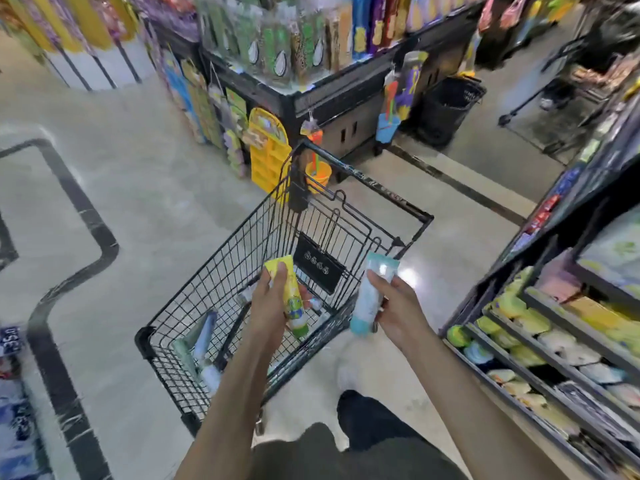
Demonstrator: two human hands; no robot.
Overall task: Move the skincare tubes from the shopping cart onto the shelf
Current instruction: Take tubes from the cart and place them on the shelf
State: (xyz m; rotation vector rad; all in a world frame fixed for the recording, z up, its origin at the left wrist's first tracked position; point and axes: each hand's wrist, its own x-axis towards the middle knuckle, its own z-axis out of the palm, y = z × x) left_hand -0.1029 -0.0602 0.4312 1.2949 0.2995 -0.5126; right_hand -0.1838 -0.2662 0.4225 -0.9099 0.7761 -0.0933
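Pale polished flooring with dark inlaid bands spreads under a black wire shopping cart standing in a store aisle, with a stocked display island far behind it. Over the cart's basket, the left hand grips a yellow tube with a green cap, held tilted with the cap down. Just right of the basket's rim, the right hand clasps a light blue tube, also cap down. More tubes lie at the near left of the basket. Shelving packed with yellow and pale packets runs along the right.
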